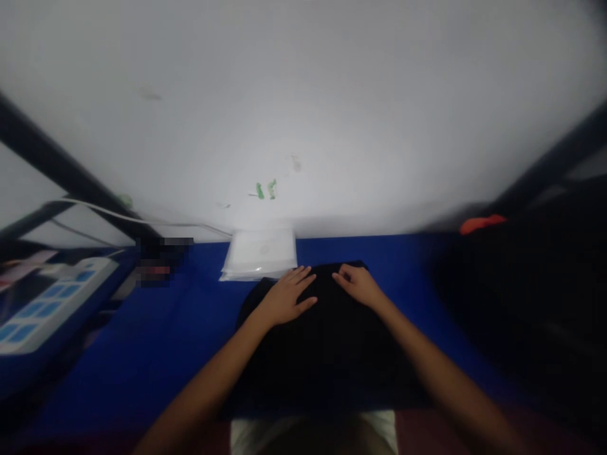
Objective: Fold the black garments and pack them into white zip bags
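A black cloth (327, 354), dark enough that its folds hardly show, lies spread on a blue-covered surface (165, 347) in front of me. My left hand (289, 296) rests palm down on the cloth's upper left part, fingers stretched and thumb apart. At the upper right edge, my right hand (358, 285) has its fingers bent, thumb and index finger meeting at the cloth. Just beyond the cloth's far left edge sits a flat white stack (260, 253) with clear, plastic-looking edges.
A white wall (303, 114) with small green marks rises behind the surface. On the left are a white-and-blue power strip (52, 309), a white cable (142, 221) and a dark bar (61, 164). A large dark mass (531, 303) and an orange item (484, 223) lie right.
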Action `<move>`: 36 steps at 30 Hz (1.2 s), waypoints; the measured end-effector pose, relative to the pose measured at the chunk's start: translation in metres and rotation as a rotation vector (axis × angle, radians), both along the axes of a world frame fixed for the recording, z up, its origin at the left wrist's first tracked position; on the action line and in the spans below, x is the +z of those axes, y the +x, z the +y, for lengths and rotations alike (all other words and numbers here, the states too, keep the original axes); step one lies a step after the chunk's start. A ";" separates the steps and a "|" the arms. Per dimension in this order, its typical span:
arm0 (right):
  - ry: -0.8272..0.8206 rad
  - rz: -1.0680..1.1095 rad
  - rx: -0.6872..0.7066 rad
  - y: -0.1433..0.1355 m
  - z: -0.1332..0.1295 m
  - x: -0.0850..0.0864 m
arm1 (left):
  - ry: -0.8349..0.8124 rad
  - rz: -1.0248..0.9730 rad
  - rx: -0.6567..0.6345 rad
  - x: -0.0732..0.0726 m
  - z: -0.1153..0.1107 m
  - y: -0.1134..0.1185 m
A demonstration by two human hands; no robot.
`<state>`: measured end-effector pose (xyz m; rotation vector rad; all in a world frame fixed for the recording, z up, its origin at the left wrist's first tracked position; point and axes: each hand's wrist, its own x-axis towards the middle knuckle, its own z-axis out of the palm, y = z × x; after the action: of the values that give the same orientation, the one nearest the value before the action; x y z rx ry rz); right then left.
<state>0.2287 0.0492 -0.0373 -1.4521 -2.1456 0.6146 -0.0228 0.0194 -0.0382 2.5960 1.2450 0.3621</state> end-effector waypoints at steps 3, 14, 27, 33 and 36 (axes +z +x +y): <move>0.004 -0.028 -0.002 0.000 0.001 0.000 | -0.002 -0.012 -0.005 -0.001 0.000 -0.001; -0.014 -0.179 -0.207 -0.004 0.001 -0.001 | 0.117 -0.128 0.049 0.004 -0.005 0.000; 0.026 -0.285 -0.176 -0.001 0.001 0.003 | 0.200 -0.196 0.036 0.014 -0.008 0.003; 0.041 -0.323 -0.124 0.001 0.002 0.005 | 0.250 -0.180 0.048 0.013 -0.007 0.004; 0.057 -0.333 -0.145 0.001 0.002 0.004 | 0.267 -0.151 0.092 0.012 -0.007 0.004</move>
<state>0.2299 0.0509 -0.0332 -1.7612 -2.2512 0.2711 -0.0192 0.0128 -0.0262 2.6692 1.3462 0.7758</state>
